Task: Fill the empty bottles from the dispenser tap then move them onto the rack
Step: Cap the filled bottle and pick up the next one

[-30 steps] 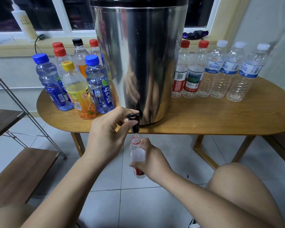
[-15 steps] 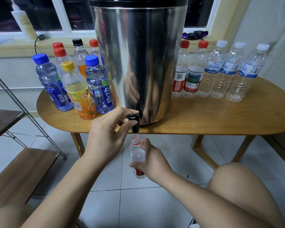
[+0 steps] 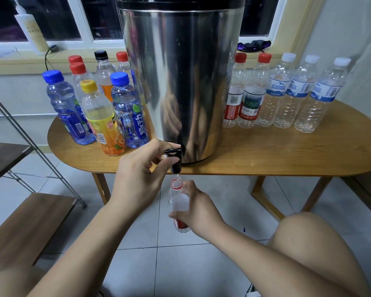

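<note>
a: where the top of the frame cuts it, the dispenser (image 3: 180, 71) loses its lid; the rack (image 3: 30, 221) runs off the left side too. what of the bottle?
b: the bottle (image 3: 178, 202) is half covered. the right hand (image 3: 199, 209) wraps its middle and label, so only neck, shoulder and base show. fill level: cannot tell.
a: position?
b: upright, uncapped, below the front edge of the table (image 3: 266, 155), mouth just under the spout of the tap (image 3: 176, 161). it sits at the left of the right hand, fingers curled round it.
a: left hand?
b: the left hand (image 3: 137, 179) is up and left of the bottle, apart from it, thumb and forefinger pinched on the tap's black lever.
a: rest?
b: clear capped bottles (image 3: 285, 97) right of the dispenser, coloured bottles (image 3: 101, 118) left of it, toward the back edge; the rear ones on the left are partly hidden.
</note>
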`<control>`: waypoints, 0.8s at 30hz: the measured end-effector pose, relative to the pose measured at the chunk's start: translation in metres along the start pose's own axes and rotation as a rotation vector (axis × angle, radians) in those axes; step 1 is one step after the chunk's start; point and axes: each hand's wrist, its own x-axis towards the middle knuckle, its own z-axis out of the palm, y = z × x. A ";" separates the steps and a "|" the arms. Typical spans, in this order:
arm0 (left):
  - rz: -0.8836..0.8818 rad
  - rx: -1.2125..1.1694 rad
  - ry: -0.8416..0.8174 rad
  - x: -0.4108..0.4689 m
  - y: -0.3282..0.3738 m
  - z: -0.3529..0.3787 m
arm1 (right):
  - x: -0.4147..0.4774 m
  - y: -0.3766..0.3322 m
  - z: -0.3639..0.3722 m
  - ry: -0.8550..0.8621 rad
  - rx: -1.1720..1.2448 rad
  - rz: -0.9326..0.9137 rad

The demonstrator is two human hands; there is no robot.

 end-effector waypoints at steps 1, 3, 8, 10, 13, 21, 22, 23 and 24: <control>0.000 0.000 -0.001 0.000 0.000 0.000 | 0.000 0.000 0.000 -0.001 -0.003 -0.001; 0.001 -0.001 -0.002 0.000 0.000 0.000 | 0.000 0.000 0.000 -0.002 -0.006 -0.002; 0.004 -0.004 -0.002 0.000 0.000 0.000 | 0.000 0.000 0.000 -0.003 -0.014 -0.002; 0.000 -0.005 -0.002 0.000 0.000 0.000 | 0.001 -0.001 0.000 -0.008 -0.014 0.000; -0.001 -0.012 -0.002 0.000 0.000 0.000 | 0.001 0.000 -0.001 -0.009 -0.012 -0.001; 0.001 0.012 -0.002 0.000 0.001 0.000 | 0.000 0.000 0.001 -0.011 -0.007 0.001; 0.000 0.010 -0.002 0.000 0.002 0.000 | 0.000 0.001 0.001 -0.010 -0.005 0.002; -0.001 0.007 -0.002 0.000 0.001 0.000 | 0.000 0.001 0.001 -0.009 -0.003 0.003; -0.002 0.005 -0.002 0.000 0.001 0.000 | 0.000 0.001 0.001 -0.008 0.000 0.004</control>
